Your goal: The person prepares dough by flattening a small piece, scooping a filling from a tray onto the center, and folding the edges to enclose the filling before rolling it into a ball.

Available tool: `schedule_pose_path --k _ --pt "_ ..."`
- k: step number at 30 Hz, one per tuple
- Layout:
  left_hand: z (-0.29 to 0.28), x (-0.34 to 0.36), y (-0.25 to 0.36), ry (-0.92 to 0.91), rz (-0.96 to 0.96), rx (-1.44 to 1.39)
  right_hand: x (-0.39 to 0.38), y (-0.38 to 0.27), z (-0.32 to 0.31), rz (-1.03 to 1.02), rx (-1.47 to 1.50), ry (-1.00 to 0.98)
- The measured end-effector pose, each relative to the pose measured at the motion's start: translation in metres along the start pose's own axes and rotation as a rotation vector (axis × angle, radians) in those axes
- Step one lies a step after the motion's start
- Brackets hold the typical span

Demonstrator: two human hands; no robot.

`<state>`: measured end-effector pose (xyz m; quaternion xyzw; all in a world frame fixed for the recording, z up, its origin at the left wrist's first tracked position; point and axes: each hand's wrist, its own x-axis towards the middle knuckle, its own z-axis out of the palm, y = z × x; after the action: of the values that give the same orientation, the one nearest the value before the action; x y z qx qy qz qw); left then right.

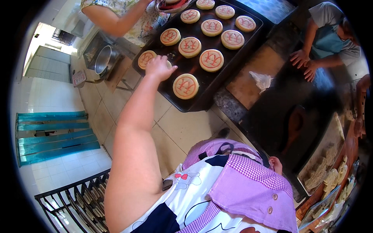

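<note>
A black baking tray (163,86) holds several flat round cakes, each with a red stamped design and ring on its pale top. Reaching out over the tray's near left side, my left hand (158,68) grips one round cake (168,64), mostly hidden under the palm and fingers. Just left of that hand lies a stamped cake (146,59); to its right and nearer me is another cake (185,86). My right hand (276,165) shows only in part beside my purple checked apron (252,182), low by the dark counter; its fingers are mostly hidden.
Across the tray, a person in a floral top holds a bowl (173,7) with something red. At right, another person's hands (305,64) rest over the dark counter (272,112), near a crumpled plastic bag (261,80). A metal basin (105,60) and a black rack (74,194) stand left.
</note>
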<state>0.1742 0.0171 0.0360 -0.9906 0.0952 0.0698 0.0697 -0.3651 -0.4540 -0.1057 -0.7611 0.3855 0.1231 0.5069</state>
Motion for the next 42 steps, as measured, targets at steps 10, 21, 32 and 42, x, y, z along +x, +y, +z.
schedule_pose_path --k 10,21,32,42 --pt "0.004 -0.014 -0.017 0.124 0.230 -0.057 0.007 -0.005 0.010 -0.039 -0.061 -0.016" --pt "-0.028 -0.056 0.022 0.682 0.521 -0.510 0.002 -0.051 0.002 -0.271 -0.448 0.480" --pt "0.014 -0.213 0.171 0.322 0.803 -0.909 0.079 -0.026 0.016 0.151 -0.257 0.269" --pt "0.013 -0.217 0.193 0.169 0.703 -0.942 0.117 -0.121 0.033 0.553 0.188 0.563"
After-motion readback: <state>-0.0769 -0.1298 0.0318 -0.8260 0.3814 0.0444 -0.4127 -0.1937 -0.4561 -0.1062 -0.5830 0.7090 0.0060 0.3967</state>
